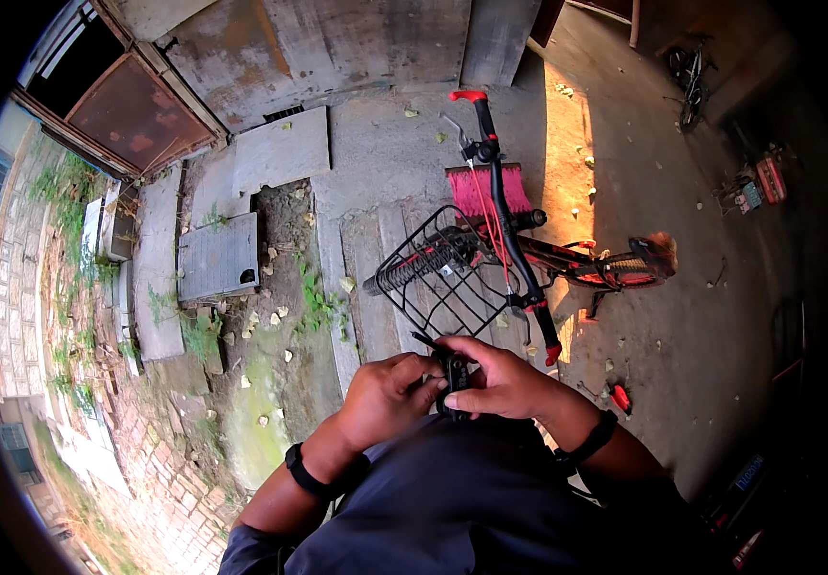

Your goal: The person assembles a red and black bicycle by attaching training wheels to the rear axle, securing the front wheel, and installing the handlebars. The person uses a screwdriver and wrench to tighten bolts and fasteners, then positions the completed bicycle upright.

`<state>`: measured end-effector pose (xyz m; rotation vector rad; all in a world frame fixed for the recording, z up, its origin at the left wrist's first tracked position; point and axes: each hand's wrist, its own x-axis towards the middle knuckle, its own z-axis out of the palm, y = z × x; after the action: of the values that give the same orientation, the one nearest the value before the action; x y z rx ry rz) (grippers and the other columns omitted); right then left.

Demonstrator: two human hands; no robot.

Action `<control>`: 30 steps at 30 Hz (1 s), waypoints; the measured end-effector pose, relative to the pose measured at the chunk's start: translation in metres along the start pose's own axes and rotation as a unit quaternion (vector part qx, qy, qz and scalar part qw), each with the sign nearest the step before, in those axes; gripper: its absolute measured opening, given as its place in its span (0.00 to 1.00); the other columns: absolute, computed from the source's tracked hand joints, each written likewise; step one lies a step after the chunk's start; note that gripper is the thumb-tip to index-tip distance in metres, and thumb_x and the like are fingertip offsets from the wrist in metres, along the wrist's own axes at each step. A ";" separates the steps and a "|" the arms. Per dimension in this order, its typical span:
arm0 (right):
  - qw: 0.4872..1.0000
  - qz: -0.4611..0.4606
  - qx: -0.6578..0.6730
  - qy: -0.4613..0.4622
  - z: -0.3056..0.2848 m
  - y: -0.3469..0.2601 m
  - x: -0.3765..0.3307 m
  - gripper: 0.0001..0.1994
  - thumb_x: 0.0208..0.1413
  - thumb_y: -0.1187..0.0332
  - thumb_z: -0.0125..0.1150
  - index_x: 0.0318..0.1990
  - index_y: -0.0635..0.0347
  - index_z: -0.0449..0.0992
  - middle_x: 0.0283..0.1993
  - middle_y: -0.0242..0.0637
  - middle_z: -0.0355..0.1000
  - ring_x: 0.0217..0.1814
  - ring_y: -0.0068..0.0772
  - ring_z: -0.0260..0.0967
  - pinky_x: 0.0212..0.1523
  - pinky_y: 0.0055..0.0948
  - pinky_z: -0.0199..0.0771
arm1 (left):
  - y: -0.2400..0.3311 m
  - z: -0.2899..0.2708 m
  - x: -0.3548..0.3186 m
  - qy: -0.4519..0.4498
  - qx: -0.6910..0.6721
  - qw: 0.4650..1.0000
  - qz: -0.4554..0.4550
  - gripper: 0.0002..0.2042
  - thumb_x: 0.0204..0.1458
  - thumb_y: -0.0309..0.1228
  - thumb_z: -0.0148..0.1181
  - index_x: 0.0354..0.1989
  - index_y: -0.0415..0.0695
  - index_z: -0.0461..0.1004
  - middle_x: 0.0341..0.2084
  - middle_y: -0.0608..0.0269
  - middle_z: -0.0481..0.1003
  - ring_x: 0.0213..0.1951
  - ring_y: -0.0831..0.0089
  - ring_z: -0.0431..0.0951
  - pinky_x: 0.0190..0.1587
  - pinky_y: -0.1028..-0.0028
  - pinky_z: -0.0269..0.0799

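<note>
Close in front of my body, both hands meet at a small black folding multi-tool (455, 376). It has a flat dark body with round pivots, and a thin dark piece sticks out from its top toward the upper left. My right hand (502, 381) grips the body from the right, thumb across its lower end. From the left, my left hand (390, 395) is closed, with thumb and fingertips pinching at the tool's edge. Just beyond my hands stands a bicycle (505, 220) with a black wire basket (443, 273), black handlebar and red grip ends.
A pink mat-like piece (486, 192) lies beneath the handlebar. A red object (620, 398) is on the concrete to the right. Farther off are another small bicycle (690, 84) and a red box-like item (770, 179). Slabs, weeds and a grey panel (218, 257) lie left.
</note>
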<state>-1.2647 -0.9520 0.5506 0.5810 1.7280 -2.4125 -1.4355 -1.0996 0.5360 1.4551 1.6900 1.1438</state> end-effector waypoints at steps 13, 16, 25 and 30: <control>1.000 -0.002 0.027 0.005 -0.060 -0.025 0.063 0.36 0.58 0.71 0.64 0.71 0.61 0.51 0.51 0.36 0.68 0.37 0.18 0.71 0.32 0.23 0.74 | -0.015 -0.021 0.077 0.032 -0.005 0.997 -0.074 0.07 0.55 0.22 0.64 0.41 0.42 0.75 0.28 0.62 0.77 0.25 0.77 0.75 0.29 0.75 0.71; 0.999 0.006 0.034 0.021 -0.067 -0.026 0.069 0.36 0.58 0.71 0.64 0.71 0.62 0.51 0.51 0.37 0.68 0.37 0.18 0.70 0.31 0.23 0.74 | -0.024 -0.026 0.092 0.011 -0.014 0.998 -0.056 0.08 0.56 0.22 0.64 0.42 0.42 0.75 0.28 0.62 0.77 0.25 0.78 0.75 0.29 0.75 0.71; 0.990 -0.002 0.065 0.126 -0.052 -0.029 0.086 0.36 0.58 0.71 0.65 0.70 0.63 0.52 0.49 0.36 0.68 0.36 0.17 0.71 0.30 0.21 0.74 | -0.049 -0.057 0.125 -0.073 -0.065 0.990 -0.099 0.10 0.51 0.28 0.69 0.40 0.45 0.77 0.26 0.56 0.78 0.27 0.59 0.81 0.30 0.67 0.76; 0.986 -0.004 0.075 0.152 -0.034 -0.035 0.101 0.36 0.58 0.71 0.65 0.70 0.63 0.52 0.51 0.37 0.68 0.36 0.19 0.71 0.31 0.22 0.75 | -0.062 -0.078 0.127 -0.110 -0.075 0.989 -0.058 0.09 0.51 0.28 0.68 0.39 0.46 0.77 0.26 0.56 0.78 0.27 0.58 0.80 0.31 0.67 0.75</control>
<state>-1.3604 -0.8961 0.5349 1.0102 1.6582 -2.5849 -1.5564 -0.9928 0.5233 1.3197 1.4827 0.9856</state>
